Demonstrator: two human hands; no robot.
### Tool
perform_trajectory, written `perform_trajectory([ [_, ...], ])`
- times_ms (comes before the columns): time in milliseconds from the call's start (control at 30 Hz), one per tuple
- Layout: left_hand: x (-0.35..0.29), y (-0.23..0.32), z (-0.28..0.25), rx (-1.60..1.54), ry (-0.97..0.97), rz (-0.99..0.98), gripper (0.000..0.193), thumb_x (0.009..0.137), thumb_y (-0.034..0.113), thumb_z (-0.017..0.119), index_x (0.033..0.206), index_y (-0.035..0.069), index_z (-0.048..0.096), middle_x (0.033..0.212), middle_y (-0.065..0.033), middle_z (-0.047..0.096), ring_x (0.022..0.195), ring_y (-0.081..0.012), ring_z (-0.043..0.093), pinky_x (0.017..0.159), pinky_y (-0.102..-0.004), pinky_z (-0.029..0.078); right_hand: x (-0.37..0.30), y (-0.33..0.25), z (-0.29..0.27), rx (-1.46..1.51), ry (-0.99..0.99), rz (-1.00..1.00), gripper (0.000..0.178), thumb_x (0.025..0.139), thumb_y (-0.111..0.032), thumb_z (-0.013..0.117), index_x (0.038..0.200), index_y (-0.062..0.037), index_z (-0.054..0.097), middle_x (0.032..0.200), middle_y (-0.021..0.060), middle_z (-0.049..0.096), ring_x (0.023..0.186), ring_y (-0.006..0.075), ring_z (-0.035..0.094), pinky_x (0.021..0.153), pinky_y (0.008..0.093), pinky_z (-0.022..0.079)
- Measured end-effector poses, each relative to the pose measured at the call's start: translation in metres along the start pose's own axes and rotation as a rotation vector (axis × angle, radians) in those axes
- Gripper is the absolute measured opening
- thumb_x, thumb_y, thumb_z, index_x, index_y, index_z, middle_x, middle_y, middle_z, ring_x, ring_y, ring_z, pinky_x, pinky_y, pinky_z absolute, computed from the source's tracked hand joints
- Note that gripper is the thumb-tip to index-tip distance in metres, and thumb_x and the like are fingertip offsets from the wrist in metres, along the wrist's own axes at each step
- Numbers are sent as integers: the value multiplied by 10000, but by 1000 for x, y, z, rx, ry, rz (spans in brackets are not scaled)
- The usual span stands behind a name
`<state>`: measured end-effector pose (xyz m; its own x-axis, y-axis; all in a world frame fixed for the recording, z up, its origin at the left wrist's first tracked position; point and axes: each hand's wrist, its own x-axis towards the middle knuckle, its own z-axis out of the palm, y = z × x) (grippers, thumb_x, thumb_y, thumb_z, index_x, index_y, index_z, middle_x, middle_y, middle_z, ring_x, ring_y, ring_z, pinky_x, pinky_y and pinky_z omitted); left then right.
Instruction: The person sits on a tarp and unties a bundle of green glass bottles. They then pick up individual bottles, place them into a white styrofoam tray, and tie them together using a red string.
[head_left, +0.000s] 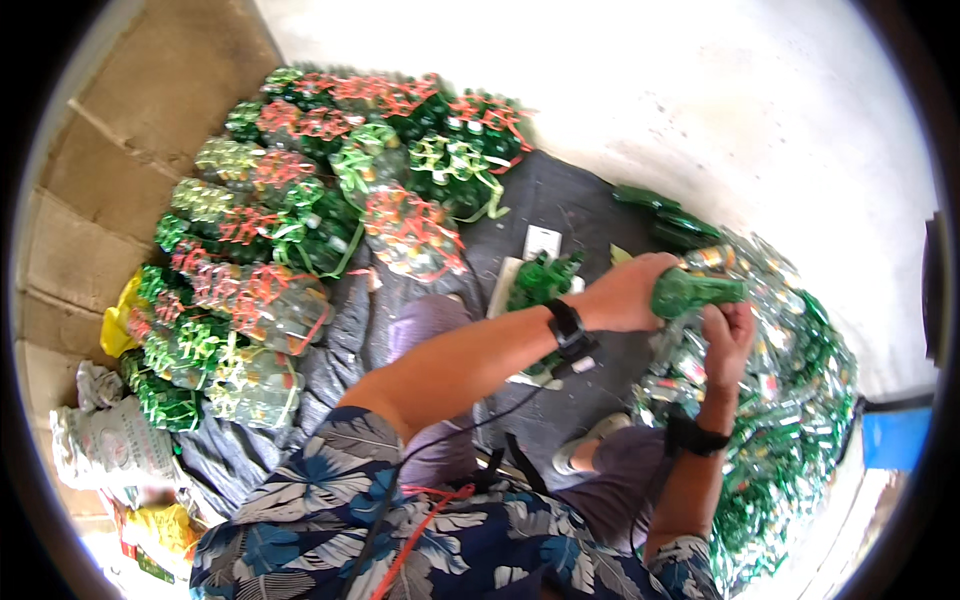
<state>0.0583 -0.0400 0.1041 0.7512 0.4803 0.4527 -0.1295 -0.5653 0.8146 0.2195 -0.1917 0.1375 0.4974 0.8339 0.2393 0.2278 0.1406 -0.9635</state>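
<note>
A green bottle (690,293) lies sideways between my hands, above the near edge of a big heap of loose bottles (790,400). My left hand (632,290) is closed about its wide end. At the narrow end, the fingers of my right hand (730,335) are curled in against the neck. Left of them, several green bottles (540,282) are grouped on a white stand (497,292), partly hidden by my left forearm. The heap mixes clear and green bottles, some with orange or red labels.
Many bottle bundles (410,230), tied with red and green strips, fill the left side. A dark sheet (560,190) covers the floor. Cardboard (110,180) lines the left wall; white and yellow bags (125,440) lie below it. A blue object (895,437) stands at far right.
</note>
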Motion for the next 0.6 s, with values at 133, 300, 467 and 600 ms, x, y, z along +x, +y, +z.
perform_trajectory([
  [133, -4, -9, 11, 92, -111, -45, 544, 698, 160, 795, 1183, 69, 565, 1110, -165, 663, 1116, -389, 633, 931, -462, 527, -1, -28, 20, -368, 109, -148, 239, 900, -37, 760, 1124, -6, 682, 903, -37, 625, 789, 16, 512, 667, 203, 419],
  [300, -4, -14, 7, 143, -171, -79, 589, 719, 187, 820, 1251, 73, 593, 1189, -158, 660, 1150, -373, 631, 971, -437, 521, -2, -30, 32, -466, 214, -138, 165, 902, -116, 782, 975, -9, 680, 712, -28, 585, 641, 26, 470, 574, 218, 403],
  [467, 11, -28, -44, 251, -66, -173, 399, 787, 164, 802, 1158, 53, 709, 1142, -159, 706, 1080, -322, 684, 939, -410, 545, 0, -1, 35, -614, 230, -90, 210, 899, -197, 774, 942, -23, 665, 680, 61, 613, 608, 155, 570, 603, 322, 477],
  [600, 14, -30, -75, 193, 139, -323, 293, 848, 178, 768, 1097, 29, 727, 941, -124, 748, 875, -221, 731, 819, -345, 575, 6, 23, 38, -707, 175, -30, 297, 901, -291, 761, 925, -19, 645, 727, 146, 663, 666, 326, 659, 645, 407, 513],
])
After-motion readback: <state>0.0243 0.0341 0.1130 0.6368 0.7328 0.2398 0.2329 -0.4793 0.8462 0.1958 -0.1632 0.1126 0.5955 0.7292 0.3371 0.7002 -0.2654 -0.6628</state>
